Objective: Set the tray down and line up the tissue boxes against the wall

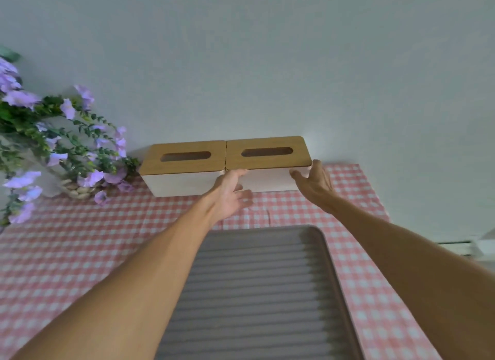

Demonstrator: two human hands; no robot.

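Two white tissue boxes with wooden slotted lids stand side by side, touching, against the pale wall: the left box [184, 169] and the right box [267, 158]. My left hand [230, 193] rests with fingers spread at the right box's front left corner. My right hand [314, 181] touches its front right corner, fingers apart. Neither hand wraps around the box. A grey ribbed tray [257, 292] lies flat on the pink checked tablecloth in front of me, partly under my left forearm.
A bunch of purple flowers with green leaves in a woven basket [77, 189] stands at the left, close to the left box. The tablecloth [53, 252] ends near the right side, where a white object [482, 245] sits past the edge.
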